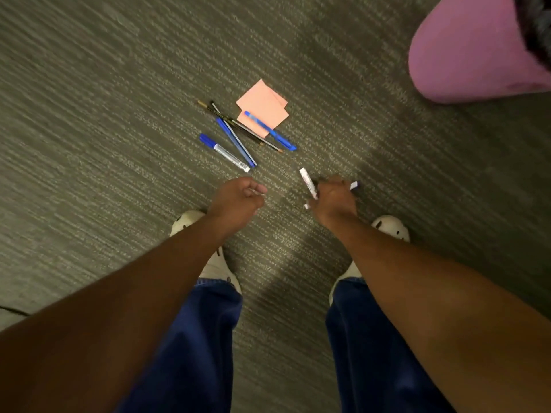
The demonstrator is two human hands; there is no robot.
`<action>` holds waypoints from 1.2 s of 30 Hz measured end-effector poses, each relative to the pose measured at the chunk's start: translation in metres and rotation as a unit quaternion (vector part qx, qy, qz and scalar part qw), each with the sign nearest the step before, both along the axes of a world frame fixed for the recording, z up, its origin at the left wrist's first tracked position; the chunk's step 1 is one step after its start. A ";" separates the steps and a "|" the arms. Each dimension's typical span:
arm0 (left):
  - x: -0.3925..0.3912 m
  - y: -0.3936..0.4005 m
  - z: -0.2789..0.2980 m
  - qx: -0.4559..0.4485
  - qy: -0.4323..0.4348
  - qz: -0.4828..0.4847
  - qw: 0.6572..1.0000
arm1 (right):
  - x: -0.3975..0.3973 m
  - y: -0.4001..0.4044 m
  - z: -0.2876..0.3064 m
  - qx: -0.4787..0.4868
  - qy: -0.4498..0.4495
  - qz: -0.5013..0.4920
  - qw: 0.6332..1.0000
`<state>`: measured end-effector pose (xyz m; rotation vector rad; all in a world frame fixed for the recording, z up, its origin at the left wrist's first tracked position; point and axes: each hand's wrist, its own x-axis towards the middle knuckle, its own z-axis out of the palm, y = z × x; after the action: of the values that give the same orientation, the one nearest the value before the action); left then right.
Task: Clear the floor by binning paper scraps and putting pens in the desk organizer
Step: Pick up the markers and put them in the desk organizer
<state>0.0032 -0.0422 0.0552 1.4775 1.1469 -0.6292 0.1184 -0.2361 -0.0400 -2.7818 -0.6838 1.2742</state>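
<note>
Pink paper scraps [261, 105] lie on the grey carpet, with a blue pen [270, 131] across their lower corner. Left of them is a loose pile: a blue-capped marker [224, 152], a blue pen [235, 141] and thin dark pencils [238, 125]. My right hand [334, 196] is shut on pens: a white marker [308, 183] sticks out to its left and another white end [354, 185] to its right. My left hand [238, 198] hovers just below the pile, fingers loosely curled, holding nothing.
A pink round bin [465, 52] stands at the top right on the carpet. My two feet in white shoes [186, 220] are planted just below the hands. A dark cable [12, 310] crosses the floor at the left edge.
</note>
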 end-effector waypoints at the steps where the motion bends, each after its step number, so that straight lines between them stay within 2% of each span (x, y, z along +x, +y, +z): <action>1: 0.001 -0.003 -0.002 0.016 -0.010 -0.037 0.999 | 0.002 0.002 0.000 0.016 -0.004 0.012 1.000; 3: 0.005 -0.011 -0.003 0.091 -0.047 -0.174 0.979 | 0.006 0.006 0.009 0.061 -0.009 0.032 0.998; 5: 0.012 -0.018 -0.004 0.175 -0.088 -0.356 0.914 | 0.009 0.012 0.028 0.116 -0.020 0.076 0.990; 6: 0.016 -0.021 -0.003 0.191 -0.102 -0.406 0.888 | 0.011 0.016 0.039 0.146 -0.029 0.108 0.983; 7: 0.021 -0.023 -0.003 0.192 -0.108 -0.428 0.877 | 0.014 0.018 0.050 0.177 -0.040 0.136 0.974; 8: 0.025 -0.023 -0.004 0.183 -0.111 -0.425 0.880 | 0.016 0.019 0.059 0.206 -0.051 0.157 0.965; 11: 0.030 -0.023 -0.006 0.137 -0.110 -0.353 0.919 | 0.026 0.016 0.076 0.257 -0.088 0.178 0.946; 14: 0.026 -0.024 -0.010 0.118 -0.105 -0.271 0.950 | 0.036 0.008 0.073 0.218 -0.121 0.110 0.962; 17: 0.019 -0.021 -0.019 0.124 -0.077 -0.169 0.975 | 0.044 -0.005 0.051 0.152 -0.106 -0.128 0.974; 19: 0.012 -0.016 -0.027 0.121 -0.049 -0.126 0.983 | 0.047 -0.011 0.033 0.071 -0.045 -0.300 0.950; 21: 0.004 -0.014 -0.034 0.121 -0.044 -0.074 0.989 | 0.044 -0.009 0.016 -0.016 0.020 -0.390 0.920; 24: -0.007 -0.012 -0.041 0.105 -0.090 -0.013 0.990 | 0.036 0.000 -0.003 -0.050 0.060 -0.410 0.909; 28: -0.016 -0.013 -0.048 0.111 -0.077 0.013 0.991 | 0.029 0.015 -0.015 -0.036 0.019 -0.413 0.910; 33: -0.012 0.005 -0.061 0.188 -0.034 0.075 0.979 | 0.015 0.036 0.004 0.141 0.046 -0.387 0.910; 36: -0.001 0.027 -0.075 0.240 -0.013 0.115 0.964 | 0.010 0.048 0.019 0.214 0.087 -0.386 0.893</action>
<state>0.0026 -0.0151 -0.0199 1.7102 1.4945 -0.1710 0.1281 -0.1879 -0.0208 -2.1583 0.1555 1.0067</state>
